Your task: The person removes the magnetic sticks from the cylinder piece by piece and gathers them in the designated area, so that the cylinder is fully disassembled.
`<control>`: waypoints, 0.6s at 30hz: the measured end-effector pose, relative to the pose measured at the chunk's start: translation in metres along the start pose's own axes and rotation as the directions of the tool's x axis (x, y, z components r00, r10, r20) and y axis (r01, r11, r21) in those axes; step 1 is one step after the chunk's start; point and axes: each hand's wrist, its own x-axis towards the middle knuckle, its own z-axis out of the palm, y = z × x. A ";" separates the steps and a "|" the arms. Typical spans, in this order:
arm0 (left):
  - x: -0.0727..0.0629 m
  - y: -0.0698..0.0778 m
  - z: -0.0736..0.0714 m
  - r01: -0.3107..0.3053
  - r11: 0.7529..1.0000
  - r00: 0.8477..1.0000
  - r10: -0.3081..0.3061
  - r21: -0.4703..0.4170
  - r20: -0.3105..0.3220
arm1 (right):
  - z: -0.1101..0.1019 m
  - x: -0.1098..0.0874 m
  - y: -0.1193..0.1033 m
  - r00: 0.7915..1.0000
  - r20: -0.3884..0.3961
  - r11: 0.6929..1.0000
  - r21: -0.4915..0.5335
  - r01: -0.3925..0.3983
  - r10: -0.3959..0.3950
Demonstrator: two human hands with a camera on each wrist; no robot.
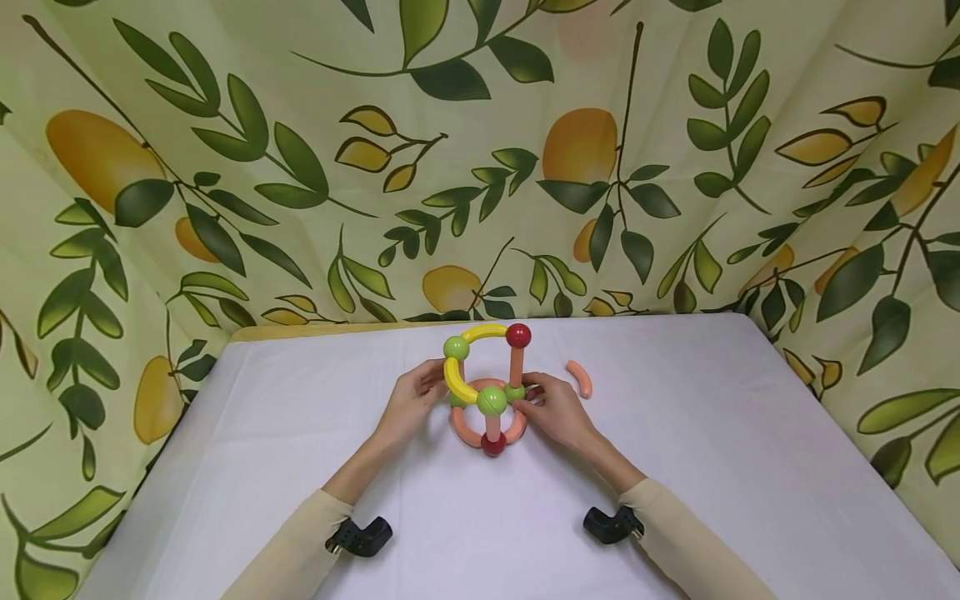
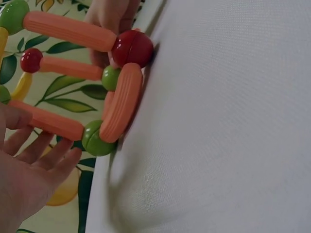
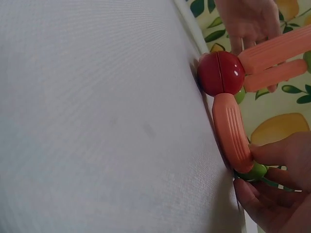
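Observation:
A ball-and-rod toy construction [image 1: 492, 426] stands on the white cloth, with curved orange rods around its base and straight orange rods as posts. Two yellow curved rods [image 1: 486, 332] join the balls at its top. At the left side my left hand [image 1: 408, 404] has its thumb and fingers about a post [image 2: 48, 119], above a green ball [image 2: 98, 138]. My right hand [image 1: 558, 408] pinches the base at the right, its thumb and forefinger around a green ball [image 3: 253, 172] where a curved orange rod [image 3: 232, 133] ends. A red ball [image 1: 493, 442] sits at the near base corner.
One loose curved orange rod [image 1: 579, 379] lies on the table just right of the right hand. The white-covered table [image 1: 300, 400] reaches back to a leaf-and-fruit patterned curtain [image 1: 480, 208], which also hangs on both sides.

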 end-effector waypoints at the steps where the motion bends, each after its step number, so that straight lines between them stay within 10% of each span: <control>1: 0.000 0.000 0.001 0.003 1.000 1.000 -0.003 -0.001 -0.001 | 0.000 0.000 0.000 1.000 0.001 1.000 0.001 -0.003 0.003; 18: -0.005 -0.005 0.001 -0.009 0.999 1.000 0.010 0.035 -0.025 | 0.000 0.010 0.002 1.000 0.023 1.000 0.012 0.000 0.000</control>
